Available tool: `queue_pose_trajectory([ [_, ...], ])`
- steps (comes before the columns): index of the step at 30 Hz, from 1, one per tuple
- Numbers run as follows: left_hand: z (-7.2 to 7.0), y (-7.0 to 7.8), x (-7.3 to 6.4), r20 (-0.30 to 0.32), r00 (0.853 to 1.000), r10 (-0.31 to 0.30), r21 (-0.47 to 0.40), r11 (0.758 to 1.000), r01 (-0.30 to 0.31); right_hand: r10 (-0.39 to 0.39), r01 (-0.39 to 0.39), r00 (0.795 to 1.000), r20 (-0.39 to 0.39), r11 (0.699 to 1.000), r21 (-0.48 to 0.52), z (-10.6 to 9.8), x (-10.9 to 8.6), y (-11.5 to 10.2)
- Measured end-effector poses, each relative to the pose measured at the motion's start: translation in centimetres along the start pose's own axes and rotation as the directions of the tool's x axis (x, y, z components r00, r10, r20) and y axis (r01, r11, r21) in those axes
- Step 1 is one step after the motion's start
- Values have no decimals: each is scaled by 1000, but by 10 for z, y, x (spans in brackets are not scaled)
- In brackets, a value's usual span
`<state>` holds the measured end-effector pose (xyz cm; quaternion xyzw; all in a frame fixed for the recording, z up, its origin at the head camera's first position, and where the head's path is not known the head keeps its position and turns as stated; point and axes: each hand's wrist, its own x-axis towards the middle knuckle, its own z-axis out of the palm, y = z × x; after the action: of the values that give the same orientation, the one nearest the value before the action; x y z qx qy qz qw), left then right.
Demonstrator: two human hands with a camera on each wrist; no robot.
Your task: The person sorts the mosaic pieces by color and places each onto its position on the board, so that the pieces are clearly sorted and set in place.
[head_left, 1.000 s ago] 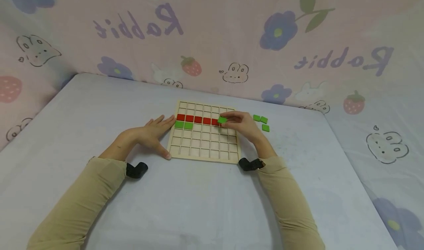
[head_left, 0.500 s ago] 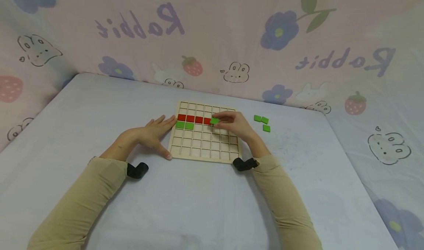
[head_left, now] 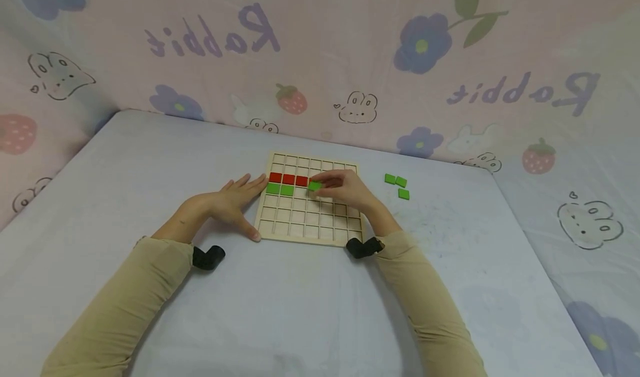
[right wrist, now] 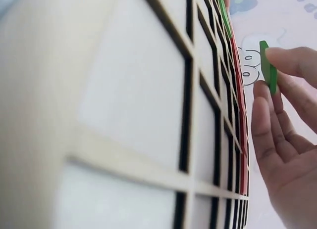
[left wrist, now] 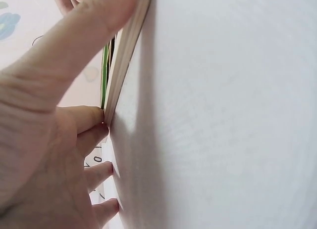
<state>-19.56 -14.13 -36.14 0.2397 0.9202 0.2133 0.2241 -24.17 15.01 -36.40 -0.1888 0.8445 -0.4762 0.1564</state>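
Observation:
A wooden grid board (head_left: 310,241) lies on the table. Red square tiles (head_left: 288,179) run along one of its rows, partly covered by my right hand (head_left: 345,189). Two green tiles (head_left: 280,189) fill the left end of the row nearer me. Between thumb and fingers, my right hand pinches another green tile (right wrist: 269,68), held just over the board in the right wrist view. My left hand (head_left: 230,205) spreads its fingers along the board's left edge, thumb at the near left corner. In the left wrist view, its fingertips (left wrist: 110,167) stand by the board's side.
Several loose things lie right of the board: green tiles (head_left: 403,194) in a small group. The white table (head_left: 280,310) meets a printed cloth backdrop (head_left: 320,60) behind. A black wrist mount (head_left: 362,247) on the right arm sits close to the board's near right corner.
My right hand has moved left over the board with the pinched green tile, from the right part of the red row toward the middle. The left hand stays at the board's edge.

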Motion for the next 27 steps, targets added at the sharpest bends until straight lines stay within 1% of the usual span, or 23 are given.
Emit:
queue_pose_trajectory([
  [6, -1, 1, -1, 1, 1000, 1, -4, 1000, -1, -5, 7, 1000, 23, 998, -62, 2, 5, -2],
  [12, -1, 2, -1, 1, 1000, 0, -3, 1000, 0, -10, 14, 998, 65, 998, -65, 5, 9, -4],
  [16, -1, 1, -1, 4, 1000, -2, -2, 1000, 2, -5, 13, 996, 87, 996, -90, 6, 10, -6],
  [23, -1, 1, 0, 6, 1000, -4, -7, 1000, 4, -10, 23, 995, 100, 991, -134, 9, 14, -7],
  [27, -1, 0, 0, 7, 1000, 0, -8, 1000, 0, -12, 26, 995, 101, 990, -137, 11, 15, -9],
])
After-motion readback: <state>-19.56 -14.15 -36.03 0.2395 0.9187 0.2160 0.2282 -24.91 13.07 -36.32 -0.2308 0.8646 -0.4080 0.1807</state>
